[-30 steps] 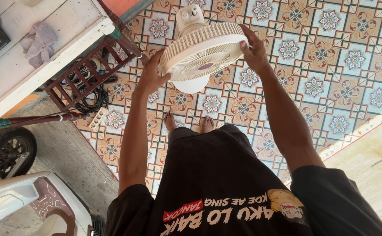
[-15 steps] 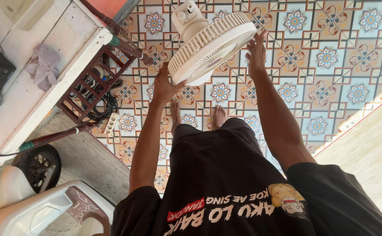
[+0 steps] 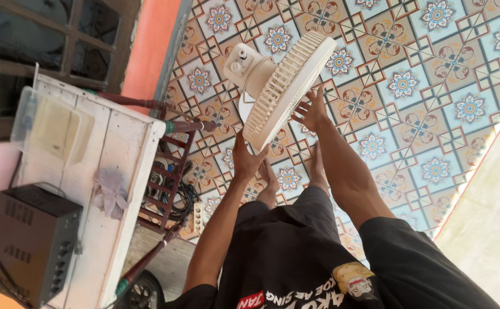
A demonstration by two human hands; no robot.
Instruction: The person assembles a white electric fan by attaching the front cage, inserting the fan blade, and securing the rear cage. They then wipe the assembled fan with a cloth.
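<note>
Fan now tipped nearly edge-on, was face-up a second ago. My left hand clamped on lower grille rim; right hand open, fingertips against front grille. Fan held above patterned floor, beside white table.

One fan, two hands, one table

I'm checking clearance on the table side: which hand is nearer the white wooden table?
Left. The left hand grips the fan's lower rim, on the side toward the white wooden table. The right hand rests on the fan's grille, farther from it.
</note>
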